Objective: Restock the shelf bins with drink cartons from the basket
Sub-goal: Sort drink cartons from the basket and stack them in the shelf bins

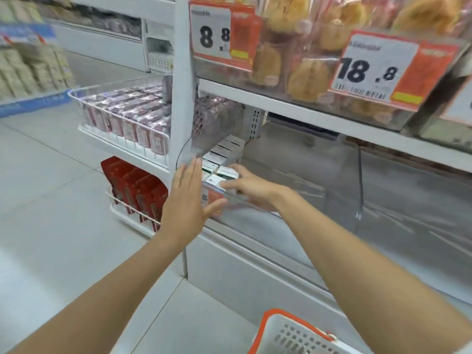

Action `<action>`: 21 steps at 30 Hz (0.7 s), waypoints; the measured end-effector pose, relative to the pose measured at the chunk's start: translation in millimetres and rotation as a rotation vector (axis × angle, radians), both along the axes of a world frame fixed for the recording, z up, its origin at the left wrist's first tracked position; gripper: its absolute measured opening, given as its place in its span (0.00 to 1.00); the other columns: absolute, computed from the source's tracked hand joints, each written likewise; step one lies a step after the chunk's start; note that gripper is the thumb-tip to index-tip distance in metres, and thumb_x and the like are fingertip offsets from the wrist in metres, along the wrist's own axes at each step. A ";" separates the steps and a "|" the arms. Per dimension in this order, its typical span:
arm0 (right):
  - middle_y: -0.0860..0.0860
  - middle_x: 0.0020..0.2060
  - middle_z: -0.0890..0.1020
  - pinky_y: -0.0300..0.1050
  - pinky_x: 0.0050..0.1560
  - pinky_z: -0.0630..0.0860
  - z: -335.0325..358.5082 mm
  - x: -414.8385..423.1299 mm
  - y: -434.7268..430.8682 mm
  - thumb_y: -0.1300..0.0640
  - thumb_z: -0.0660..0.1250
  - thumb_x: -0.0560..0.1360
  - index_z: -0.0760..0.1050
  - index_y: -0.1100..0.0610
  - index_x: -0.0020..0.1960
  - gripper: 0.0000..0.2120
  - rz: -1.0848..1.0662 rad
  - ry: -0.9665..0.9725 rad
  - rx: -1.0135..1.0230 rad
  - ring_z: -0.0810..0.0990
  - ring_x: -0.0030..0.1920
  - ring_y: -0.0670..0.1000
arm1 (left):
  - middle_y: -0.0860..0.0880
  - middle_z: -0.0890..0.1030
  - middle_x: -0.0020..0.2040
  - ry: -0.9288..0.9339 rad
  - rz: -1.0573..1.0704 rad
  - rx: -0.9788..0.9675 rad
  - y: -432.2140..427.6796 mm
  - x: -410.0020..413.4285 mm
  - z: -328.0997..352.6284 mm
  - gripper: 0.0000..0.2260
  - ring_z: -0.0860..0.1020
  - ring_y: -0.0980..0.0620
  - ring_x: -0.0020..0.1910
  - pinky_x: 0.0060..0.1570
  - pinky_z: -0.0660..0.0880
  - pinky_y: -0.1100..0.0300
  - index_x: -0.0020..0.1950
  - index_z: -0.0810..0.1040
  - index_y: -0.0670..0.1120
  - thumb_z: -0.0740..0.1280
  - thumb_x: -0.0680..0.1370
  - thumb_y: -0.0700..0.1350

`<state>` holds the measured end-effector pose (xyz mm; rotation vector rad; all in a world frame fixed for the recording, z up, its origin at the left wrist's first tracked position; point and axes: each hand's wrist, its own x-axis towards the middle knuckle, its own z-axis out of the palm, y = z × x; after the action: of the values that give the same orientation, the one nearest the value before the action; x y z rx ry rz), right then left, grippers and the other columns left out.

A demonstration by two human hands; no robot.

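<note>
Two hands at one clear plastic shelf bin point(242, 226) of drink cartons.
Nearest, below the bin, stands one white perforated plastic basket with an orange rim point(293, 333), its contents out of sight. At the bin's front left corner the left hand point(186, 200) is held flat, fingers straight. Just inside the bin's front, the right hand point(245, 186) grips one white-and-green drink carton point(224, 175). Behind it a row of like cartons point(222, 148) runs back, too blurred to count.

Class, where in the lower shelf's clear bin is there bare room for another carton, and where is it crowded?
Free: the bin floor right of the carton row, up to the clear divider. Crowded: the left end by the post, where the right hand grips the front carton and the left hand lies flat alongside.
</note>
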<state>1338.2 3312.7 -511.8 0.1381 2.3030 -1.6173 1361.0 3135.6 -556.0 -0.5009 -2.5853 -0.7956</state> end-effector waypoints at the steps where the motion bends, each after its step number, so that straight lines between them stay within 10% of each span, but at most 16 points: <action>1: 0.51 0.68 0.72 0.56 0.66 0.71 -2.7 -1.3 -1.0 0.55 0.69 0.76 0.61 0.48 0.74 0.30 -0.012 -0.007 -0.017 0.72 0.67 0.52 | 0.49 0.55 0.79 0.014 0.004 -0.005 0.4 0.7 -1.0 0.47 0.48 0.49 0.78 0.70 0.63 0.52 0.80 0.50 0.45 0.56 0.69 0.70; 11: 0.54 0.73 0.64 0.40 0.66 0.61 26.0 50.1 -6.9 0.55 0.68 0.76 0.59 0.51 0.77 0.32 -0.061 0.356 0.306 0.64 0.72 0.52 | 0.47 0.53 0.80 -0.066 0.099 -0.142 5.9 25.1 22.3 0.45 0.50 0.47 0.78 0.72 0.55 0.42 0.79 0.51 0.47 0.67 0.71 0.66; 15: 0.51 0.52 0.76 0.47 0.54 0.73 33.4 114.3 7.4 0.59 0.66 0.74 0.75 0.55 0.63 0.18 -0.255 0.618 0.487 0.75 0.48 0.49 | 0.44 0.75 0.60 0.074 0.054 -0.039 31.3 79.1 31.9 0.28 0.71 0.42 0.60 0.57 0.68 0.50 0.67 0.71 0.44 0.72 0.72 0.55; 21: 0.47 0.42 0.81 0.40 0.43 0.73 -51.7 260.6 63.0 0.58 0.66 0.74 0.80 0.52 0.54 0.10 -0.082 0.366 0.510 0.77 0.39 0.45 | 0.47 0.77 0.54 -0.498 -0.344 -0.062 90.0 183.1 -22.4 0.20 0.76 0.47 0.53 0.52 0.73 0.54 0.61 0.74 0.45 0.71 0.74 0.53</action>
<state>1598.8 3375.7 -563.5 0.0545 2.9909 -1.1236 1544.0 3225.6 -578.4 -0.8798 -3.0295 -1.0682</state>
